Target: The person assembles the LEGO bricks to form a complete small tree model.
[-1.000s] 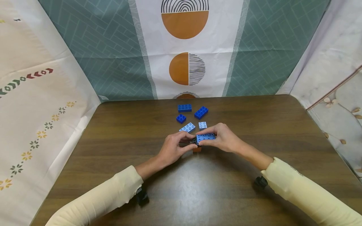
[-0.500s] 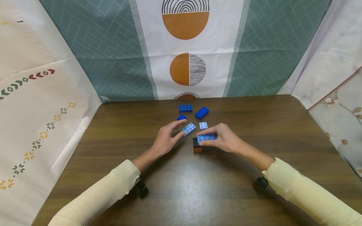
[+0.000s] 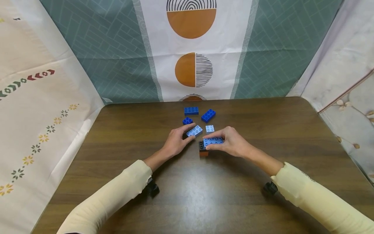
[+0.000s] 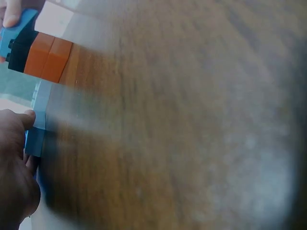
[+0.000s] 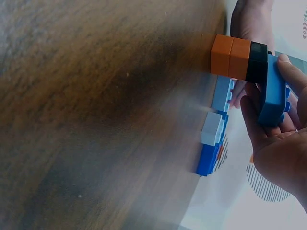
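Note:
At the middle of the table, a short stack of orange bricks (image 5: 231,56) carries a black brick (image 3: 202,145) on top. My right hand (image 3: 230,143) pinches a medium blue toy brick (image 3: 213,141) between thumb and fingers; it sits across part of the black brick and juts out to the right. My left hand (image 3: 176,140) has its thumb and fingers on opposite sides of a light blue brick (image 3: 194,130) lying on the table behind the stack. In the left wrist view, the thumb lies against this light blue brick (image 4: 40,108).
Behind lie a small pale blue brick (image 3: 209,128), a small dark blue brick (image 3: 187,121), and two long dark blue bricks, one straight (image 3: 191,110) and one slanted (image 3: 208,115). The wooden table (image 3: 131,130) ends at a hanging cloth (image 3: 122,65).
My left hand has let go of the stack and moved back and left to the light blue brick, taking hold of it. My right hand has stayed on the medium blue brick.

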Motion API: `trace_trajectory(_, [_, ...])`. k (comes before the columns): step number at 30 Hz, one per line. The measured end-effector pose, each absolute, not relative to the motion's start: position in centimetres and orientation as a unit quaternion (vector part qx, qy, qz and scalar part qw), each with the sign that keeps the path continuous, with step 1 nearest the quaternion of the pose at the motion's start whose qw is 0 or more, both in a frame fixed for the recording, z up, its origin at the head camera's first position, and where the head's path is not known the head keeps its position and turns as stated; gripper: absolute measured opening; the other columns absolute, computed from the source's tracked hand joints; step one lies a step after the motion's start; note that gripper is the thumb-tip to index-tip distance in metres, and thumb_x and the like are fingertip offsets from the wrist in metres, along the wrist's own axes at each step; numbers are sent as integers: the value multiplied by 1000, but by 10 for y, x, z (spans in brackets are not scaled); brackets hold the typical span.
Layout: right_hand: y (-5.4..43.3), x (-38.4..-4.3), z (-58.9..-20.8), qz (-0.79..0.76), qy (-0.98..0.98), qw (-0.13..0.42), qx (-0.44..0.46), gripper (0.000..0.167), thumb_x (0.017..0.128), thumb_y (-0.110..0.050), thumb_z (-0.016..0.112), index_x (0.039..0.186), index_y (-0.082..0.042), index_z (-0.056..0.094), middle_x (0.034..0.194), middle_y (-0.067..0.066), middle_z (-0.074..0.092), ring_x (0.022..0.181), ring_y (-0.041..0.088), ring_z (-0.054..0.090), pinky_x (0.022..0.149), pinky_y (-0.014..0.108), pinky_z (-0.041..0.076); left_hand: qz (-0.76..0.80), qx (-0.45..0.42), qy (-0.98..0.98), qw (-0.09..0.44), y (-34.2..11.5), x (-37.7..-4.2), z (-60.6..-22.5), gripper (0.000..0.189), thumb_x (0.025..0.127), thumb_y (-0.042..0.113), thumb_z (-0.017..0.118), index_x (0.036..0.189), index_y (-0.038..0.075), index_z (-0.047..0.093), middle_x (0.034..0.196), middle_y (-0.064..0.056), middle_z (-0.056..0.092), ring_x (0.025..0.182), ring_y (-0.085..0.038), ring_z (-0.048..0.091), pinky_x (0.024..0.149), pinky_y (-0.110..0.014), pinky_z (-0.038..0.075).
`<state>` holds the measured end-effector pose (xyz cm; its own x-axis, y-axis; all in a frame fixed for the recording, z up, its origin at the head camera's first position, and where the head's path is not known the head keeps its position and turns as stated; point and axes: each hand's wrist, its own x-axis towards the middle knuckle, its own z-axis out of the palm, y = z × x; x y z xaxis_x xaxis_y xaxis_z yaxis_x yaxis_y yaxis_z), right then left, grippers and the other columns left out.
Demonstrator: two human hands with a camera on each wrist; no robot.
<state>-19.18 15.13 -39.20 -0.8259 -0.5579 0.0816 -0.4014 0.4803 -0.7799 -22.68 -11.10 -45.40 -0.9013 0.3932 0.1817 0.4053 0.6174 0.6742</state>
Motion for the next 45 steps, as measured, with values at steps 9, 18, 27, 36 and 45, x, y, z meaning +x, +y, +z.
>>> trace_trajectory(9, [152,-191,-393,-427,857,103,-270,39,90,-26,88,125,-11,80,101,2,80,60,12,42,51,26,33,-344,-227,-911,-7,-106,-229,-451,53,103,21,75,153,13,59,152,-10,60,137,-28,59,114,-49,47])
trace_trajectory(18, [153,-190,-395,-429,858,104,-264,40,90,-26,88,125,-10,80,106,3,80,70,18,51,53,26,35,-354,-219,-909,7,-103,-229,-453,50,100,20,79,147,13,64,147,-9,65,131,-26,64,109,-46,52])
trace_trajectory(27, [152,-192,-394,-427,857,102,-270,40,91,-26,88,126,-9,80,105,3,80,72,19,52,52,27,34,-375,-218,-900,29,-112,-225,-449,41,96,20,83,135,15,73,134,-3,73,125,-20,67,105,-43,53])
trace_trajectory(36, [152,-192,-395,-421,860,99,-272,39,90,-27,88,125,-11,80,86,-3,74,60,14,39,50,27,32,-438,-249,-863,28,-125,-209,-430,36,95,17,84,130,15,75,129,-2,75,107,-17,69,93,-42,61])
trace_trajectory(45, [151,-192,-394,-424,857,96,-276,36,90,-25,88,123,-12,81,78,-5,66,56,12,35,49,26,32,-463,-277,-842,25,-131,-193,-414,34,94,10,83,127,13,76,123,-1,76,100,-17,69,90,-46,61])
